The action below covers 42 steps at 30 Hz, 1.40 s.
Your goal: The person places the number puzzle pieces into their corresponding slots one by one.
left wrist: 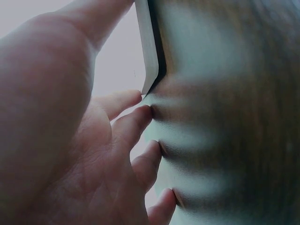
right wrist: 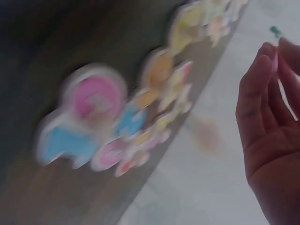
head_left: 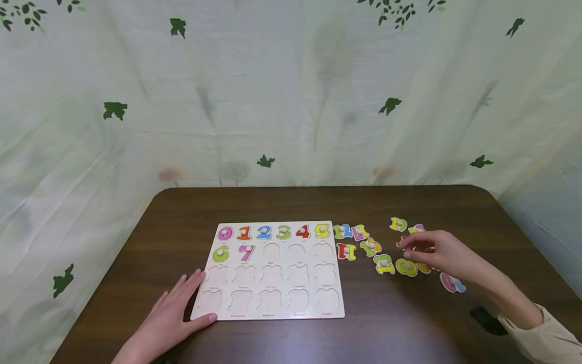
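Resting L hand (head_left: 165,316) at lower L of white board (head_left: 284,255), fingers straight & spread, fingertips down on tbl (head_left: 204,205); touching board w/ thumb at btm edge nr corner, index tip at L edge. Loose, open-type grip there, w/ nothing in it. Holding R hand (head_left: 447,255) above loose pcs (head_left: 384,264), well R of board, w/ thumb & index bent twd each other, tips v. close. Can't tell if pinching a pc: too small in head view, too unclear in R wrist view.

Seeing pcs 0–7 (head_left: 244,233) seated in board: 0–5 along top row, 6 & 7 at L end of 2nd. Bare cutouts in rest of 2nd row & both rows below.

Also seeing red/yellow pc (head_left: 346,252) just beside board's R edge, green/blue pc (head_left: 342,231) nr top R corner, pink/blue pc (head_left: 452,283) nearest R forearm. Some pcs partly hidden behind R hand.

Wearing pale sleeve (head_left: 545,333) on R arm. Behind tbl, pale curtain (head_left: 291,101) w/ green prints (head_left: 390,106).
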### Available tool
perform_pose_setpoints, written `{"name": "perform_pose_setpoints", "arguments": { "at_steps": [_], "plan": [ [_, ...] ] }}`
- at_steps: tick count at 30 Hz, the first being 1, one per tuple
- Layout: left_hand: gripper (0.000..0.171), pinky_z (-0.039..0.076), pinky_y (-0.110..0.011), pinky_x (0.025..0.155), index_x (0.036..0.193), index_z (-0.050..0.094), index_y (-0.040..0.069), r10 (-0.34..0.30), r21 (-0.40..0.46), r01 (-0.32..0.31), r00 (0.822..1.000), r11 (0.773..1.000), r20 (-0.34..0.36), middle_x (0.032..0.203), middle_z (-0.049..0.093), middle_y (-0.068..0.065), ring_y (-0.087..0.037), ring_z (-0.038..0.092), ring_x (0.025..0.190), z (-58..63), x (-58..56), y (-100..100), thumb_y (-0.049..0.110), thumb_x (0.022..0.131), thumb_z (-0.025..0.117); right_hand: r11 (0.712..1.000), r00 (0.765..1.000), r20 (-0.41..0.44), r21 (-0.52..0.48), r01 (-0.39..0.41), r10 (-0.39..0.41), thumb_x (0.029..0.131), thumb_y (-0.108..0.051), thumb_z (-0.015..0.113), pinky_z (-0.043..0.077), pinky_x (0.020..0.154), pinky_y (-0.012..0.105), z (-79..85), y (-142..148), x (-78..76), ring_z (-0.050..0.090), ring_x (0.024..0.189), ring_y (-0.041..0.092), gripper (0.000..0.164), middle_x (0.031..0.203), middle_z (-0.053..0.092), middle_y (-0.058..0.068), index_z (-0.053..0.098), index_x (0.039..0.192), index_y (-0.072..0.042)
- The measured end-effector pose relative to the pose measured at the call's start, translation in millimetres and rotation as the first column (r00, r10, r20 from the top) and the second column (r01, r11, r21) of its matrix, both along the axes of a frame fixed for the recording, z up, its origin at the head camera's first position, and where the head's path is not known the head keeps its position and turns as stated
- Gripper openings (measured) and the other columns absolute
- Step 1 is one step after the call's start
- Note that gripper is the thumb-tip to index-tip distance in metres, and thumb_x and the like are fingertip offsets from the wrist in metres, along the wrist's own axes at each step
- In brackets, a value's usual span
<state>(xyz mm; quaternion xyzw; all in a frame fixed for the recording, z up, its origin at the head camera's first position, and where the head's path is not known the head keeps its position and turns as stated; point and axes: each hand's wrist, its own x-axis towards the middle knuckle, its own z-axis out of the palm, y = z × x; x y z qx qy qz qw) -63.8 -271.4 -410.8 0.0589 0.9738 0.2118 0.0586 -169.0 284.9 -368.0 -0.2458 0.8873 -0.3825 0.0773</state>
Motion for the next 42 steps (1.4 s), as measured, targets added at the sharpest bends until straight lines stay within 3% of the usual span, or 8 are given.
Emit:
{"name": "perform_pose_setpoints", "arguments": {
  "at_steps": [3, 9, 18, 26, 30, 34, 38, 42],
  "plan": [
    [0.097, 0.02, -0.07, 0.104, 0.151, 0.037, 0.011, 0.003, 0.004, -0.003, 1.0, 1.0, -0.004, 0.155, 0.034, -0.017, -0.046, 0.025, 0.141, 0.7, 1.6, 0, 0.063, 0.077, 0.073, 0.998, 1.0, -0.03, 0.056, 0.009, -0.007, 0.088, -0.015, 0.075, 0.052, 0.061, 0.024, -4.8, 9, 1.6, 0.059, 0.069, 0.009, 0.013, 0.087, 0.069, -0.004, 0.072, 0.1, -0.01],
    [0.098, 0.02, -0.071, 0.104, 0.152, 0.036, 0.012, 0.005, 0.009, -0.005, 1.0, 1.0, 0.0, 0.156, 0.033, -0.017, -0.046, 0.024, 0.141, 0.2, 1.5, -1, 0.065, 0.077, 0.072, 0.992, 0.998, 0.051, 0.121, -0.043, 0.037, 0.088, -0.017, 0.075, 0.051, 0.061, 0.025, -15.9, 19, -3.6, 0.059, 0.07, 0.008, 0.013, 0.086, 0.068, -0.009, 0.073, 0.101, -0.017],
    [0.104, 0.02, -0.071, 0.103, 0.152, 0.036, 0.011, 0.011, -0.008, -0.011, 0.999, 1.0, 0.03, 0.156, 0.033, -0.018, -0.048, 0.024, 0.14, -2.8, -3.0, -1, 0.072, 0.075, 0.068, 0.988, 0.988, 0.107, 0.095, -0.124, 0.114, 0.088, -0.013, 0.075, 0.05, 0.048, 0.027, -31.1, 21, -10.2, 0.054, 0.056, 0.007, 0.013, 0.082, 0.065, -0.007, 0.071, 0.098, -0.02],
    [0.104, 0.021, -0.072, 0.103, 0.152, 0.036, 0.01, 0.014, -0.019, -0.013, 0.999, 1.0, 0.033, 0.155, 0.033, -0.019, -0.048, 0.024, 0.14, -2.9, -1.7, 0, 0.071, 0.075, 0.068, 0.989, 0.99, 0.106, 0.102, -0.108, 0.097, 0.087, -0.019, 0.076, 0.049, 0.047, 0.028, -29.0, 16, -6.9, 0.053, 0.056, 0.007, 0.013, 0.08, 0.064, -0.009, 0.07, 0.098, -0.019],
    [0.102, 0.021, -0.072, 0.103, 0.151, 0.037, 0.01, 0.014, -0.012, -0.014, 1.0, 1.0, 0.02, 0.155, 0.033, -0.019, -0.048, 0.025, 0.14, -2.6, 0.4, 0, 0.07, 0.075, 0.07, 0.99, 0.995, -0.02, 0.106, -0.095, 0.097, 0.084, -0.016, 0.079, 0.052, 0.054, 0.026, -26.4, 10, -3.3, 0.058, 0.064, 0.004, 0.016, 0.082, 0.064, -0.014, 0.069, 0.094, -0.024],
    [0.1, 0.022, -0.071, 0.103, 0.151, 0.038, 0.01, 0.01, -0.007, -0.01, 1.0, 1.0, 0.004, 0.155, 0.034, -0.018, -0.048, 0.026, 0.14, -1.8, 1.6, 0, 0.068, 0.076, 0.07, 0.991, 0.967, -0.221, 0.074, -0.111, 0.125, 0.081, -0.007, 0.081, 0.053, 0.066, 0.022, -21.4, -6, -1.8, 0.062, 0.076, 0.002, 0.024, 0.087, 0.066, -0.015, 0.069, 0.091, -0.025],
    [0.1, 0.022, -0.071, 0.103, 0.151, 0.037, 0.011, 0.008, -0.003, -0.008, 1.0, 1.0, -0.002, 0.155, 0.034, -0.018, -0.048, 0.026, 0.14, -1.3, 1.0, 0, 0.068, 0.076, 0.07, 0.991, 0.955, -0.267, 0.006, -0.134, 0.131, 0.082, -0.005, 0.079, 0.052, 0.066, 0.023, -13.0, -27, -3.0, 0.06, 0.076, 0.004, 0.022, 0.084, 0.066, -0.013, 0.07, 0.093, -0.022],
    [0.099, 0.022, -0.071, 0.103, 0.151, 0.037, 0.011, 0.003, -0.004, -0.003, 1.0, 1.0, -0.009, 0.155, 0.034, -0.017, -0.047, 0.026, 0.14, -1.2, 0.0, 1, 0.068, 0.076, 0.07, 0.995, 0.968, -0.233, -0.008, -0.096, 0.091, 0.084, -0.008, 0.079, 0.051, 0.062, 0.023, -5.1, -50, -6.5, 0.058, 0.071, 0.005, 0.019, 0.082, 0.063, -0.014, 0.071, 0.093, -0.023]
  ]
}}
